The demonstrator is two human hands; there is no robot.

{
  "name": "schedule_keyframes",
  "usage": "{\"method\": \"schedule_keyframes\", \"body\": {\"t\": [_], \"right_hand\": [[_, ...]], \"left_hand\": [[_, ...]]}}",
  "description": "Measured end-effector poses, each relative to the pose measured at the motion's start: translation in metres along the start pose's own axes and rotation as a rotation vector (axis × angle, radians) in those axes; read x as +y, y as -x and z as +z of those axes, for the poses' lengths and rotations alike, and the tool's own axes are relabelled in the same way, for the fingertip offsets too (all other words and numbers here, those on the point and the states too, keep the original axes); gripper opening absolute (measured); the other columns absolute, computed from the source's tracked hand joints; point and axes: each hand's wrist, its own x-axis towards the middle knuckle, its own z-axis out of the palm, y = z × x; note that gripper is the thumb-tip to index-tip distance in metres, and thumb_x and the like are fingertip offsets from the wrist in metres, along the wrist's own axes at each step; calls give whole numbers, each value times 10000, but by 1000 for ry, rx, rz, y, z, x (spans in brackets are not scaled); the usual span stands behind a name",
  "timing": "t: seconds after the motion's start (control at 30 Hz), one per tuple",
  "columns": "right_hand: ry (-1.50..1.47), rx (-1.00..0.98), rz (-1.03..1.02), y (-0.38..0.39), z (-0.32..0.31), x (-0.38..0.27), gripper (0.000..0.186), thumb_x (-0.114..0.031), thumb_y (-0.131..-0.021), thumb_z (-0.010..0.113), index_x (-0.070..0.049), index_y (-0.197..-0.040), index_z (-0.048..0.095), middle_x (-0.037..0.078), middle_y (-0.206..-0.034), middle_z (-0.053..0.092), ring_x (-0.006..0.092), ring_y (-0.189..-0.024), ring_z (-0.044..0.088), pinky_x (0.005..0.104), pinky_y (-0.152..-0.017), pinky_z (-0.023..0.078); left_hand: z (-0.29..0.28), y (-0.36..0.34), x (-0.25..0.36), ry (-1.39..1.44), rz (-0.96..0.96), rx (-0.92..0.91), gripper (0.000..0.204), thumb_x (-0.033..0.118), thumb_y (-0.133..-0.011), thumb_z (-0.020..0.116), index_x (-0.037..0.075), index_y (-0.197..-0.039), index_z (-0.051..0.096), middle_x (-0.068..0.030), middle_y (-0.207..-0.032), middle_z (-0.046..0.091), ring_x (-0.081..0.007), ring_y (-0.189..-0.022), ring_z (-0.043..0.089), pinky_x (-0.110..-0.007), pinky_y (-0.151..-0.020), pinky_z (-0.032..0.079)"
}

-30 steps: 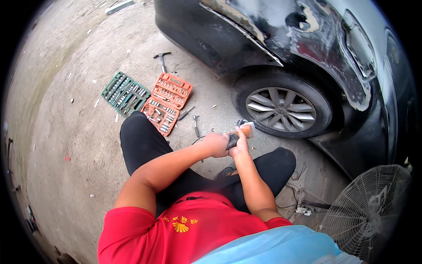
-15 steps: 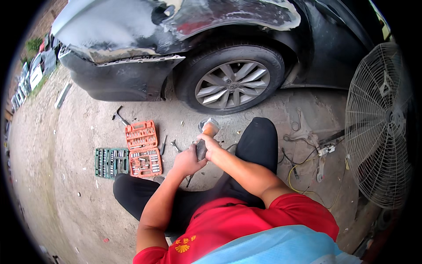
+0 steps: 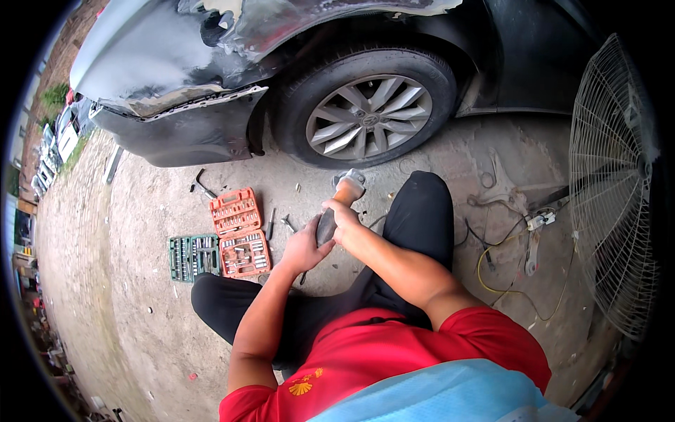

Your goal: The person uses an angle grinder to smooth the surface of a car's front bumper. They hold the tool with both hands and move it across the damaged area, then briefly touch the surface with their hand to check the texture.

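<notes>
In front of me, between my bent knees, I hold an angle grinder point(image 3: 348, 188) with an orange front body, a grey metal head and a dark rear part. My right hand point(image 3: 342, 220) is wrapped round its middle. Farther back, my left hand point(image 3: 304, 249) is closed on the dark rear end. The grinder's head points away from me, toward the car wheel point(image 3: 368, 121), with a gap between them. Its underside and disc are hard to make out.
An open orange socket set point(image 3: 241, 232) and a green one point(image 3: 194, 258) lie at left, near a hammer point(image 3: 202, 185), a screwdriver point(image 3: 271, 224) and a wrench point(image 3: 287, 224). Patchy sanded car bodywork point(image 3: 169, 56) stands ahead. At right are a large fan point(image 3: 615, 190), a metal suspension arm point(image 3: 503, 190) and cables point(image 3: 485, 267).
The whole view has shifted a little, so the car sits higher in the picture and the tool sets more to the right. Both hands keep their hold on the grinder.
</notes>
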Motion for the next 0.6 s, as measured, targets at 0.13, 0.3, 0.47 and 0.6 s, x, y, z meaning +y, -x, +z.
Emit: {"method": "schedule_keyframes", "body": {"t": [0.13, 0.3, 0.47, 0.6], "right_hand": [[2, 16, -12, 0, -6, -9, 290, -193, -845, 870, -99, -1017, 656, 77, -935, 699, 282, -864, 694, 495, -839, 582], [-154, -149, 7, 31, -1, -22, 449, -293, -862, 902, -116, -1144, 600, 75, -994, 677, 278, -912, 691, 509, -876, 584], [-234, -331, 57, 56, 13, -42, 424, -234, -914, 840, -85, -1178, 544, 93, -923, 684, 264, -834, 712, 460, -820, 610], [-131, -320, -112, 47, 15, -42, 334, -163, -912, 810, -64, -1126, 574, 108, -905, 695, 264, -812, 722, 422, -791, 614]], "left_hand": [[-6, -7, 8, 7, 57, -45, 889, 466, -952, 724, -31, -1604, 380, -358, -1313, 666, -514, -1206, 664, -538, -1041, 529], [-18, -7, 16, -5, 124, -9, 892, 423, -950, 736, 21, -1644, 345, -344, -1361, 635, -507, -1237, 639, -538, -1050, 522], [-26, -5, 20, -37, 192, 118, 925, 409, -920, 766, 85, -1668, 329, -310, -1298, 648, -496, -1181, 650, -539, -1010, 543], [-25, -4, 30, 24, 9, 65, 905, 386, -895, 799, -19, -1588, 381, -323, -1299, 678, -493, -1182, 665, -517, -1029, 533]]}}
